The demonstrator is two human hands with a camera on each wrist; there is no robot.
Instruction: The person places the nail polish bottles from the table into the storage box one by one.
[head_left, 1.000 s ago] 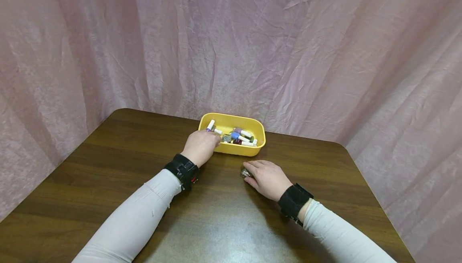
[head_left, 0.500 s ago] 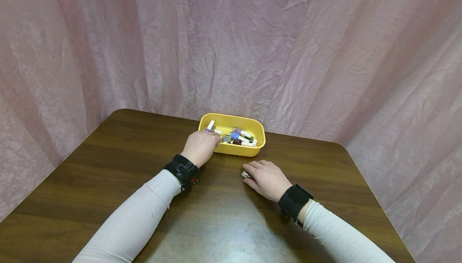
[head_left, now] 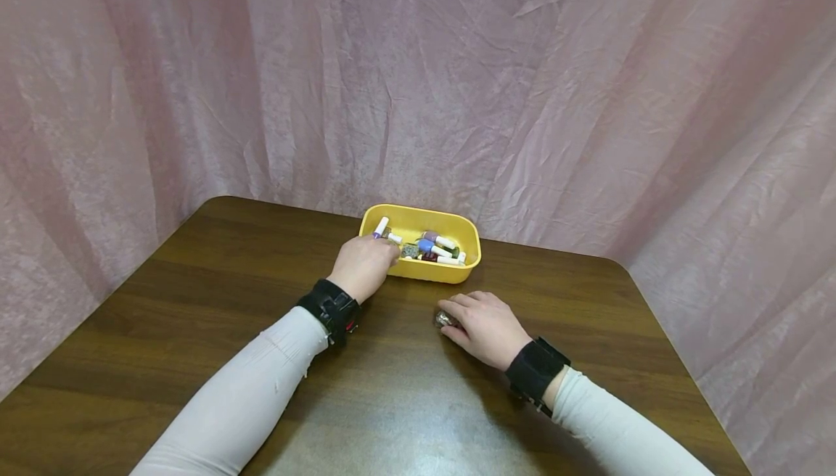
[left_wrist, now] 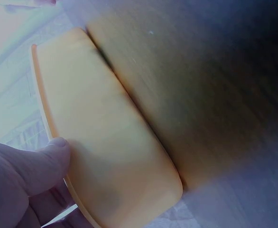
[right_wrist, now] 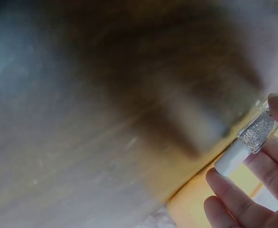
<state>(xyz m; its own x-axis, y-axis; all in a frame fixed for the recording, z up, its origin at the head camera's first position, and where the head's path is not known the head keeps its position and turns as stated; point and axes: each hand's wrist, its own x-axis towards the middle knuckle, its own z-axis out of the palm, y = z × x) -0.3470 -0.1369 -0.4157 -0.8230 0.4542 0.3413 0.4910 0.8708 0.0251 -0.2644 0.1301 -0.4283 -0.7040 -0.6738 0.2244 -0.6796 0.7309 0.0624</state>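
A yellow plastic bin (head_left: 464, 274) stands near the back edge of the table, with several nail polish bottles lying inside. My left hand (head_left: 363, 264) grips its front left rim; the left wrist view shows the thumb (left_wrist: 58, 152) on the outer wall and fingers behind the rim. In front of the bin, my right hand (head_left: 486, 327) holds a nail polish bottle (right_wrist: 258, 132) with silver glitter and a white cap, pinched by the thumb at the glass with fingers behind it. Among the bottles are a blue one (head_left: 426, 245) and a purple one (head_left: 376, 234).
The brown wooden table (head_left: 228, 280) has rounded back corners. A pink curtain (head_left: 418, 84) hangs behind and around it. Both wrists wear black straps over pale sleeves.
My right hand has shifted very slightly toward me and turned a little with the glitter bottle, so more of it shows. The left hand and the bin have stayed in place.
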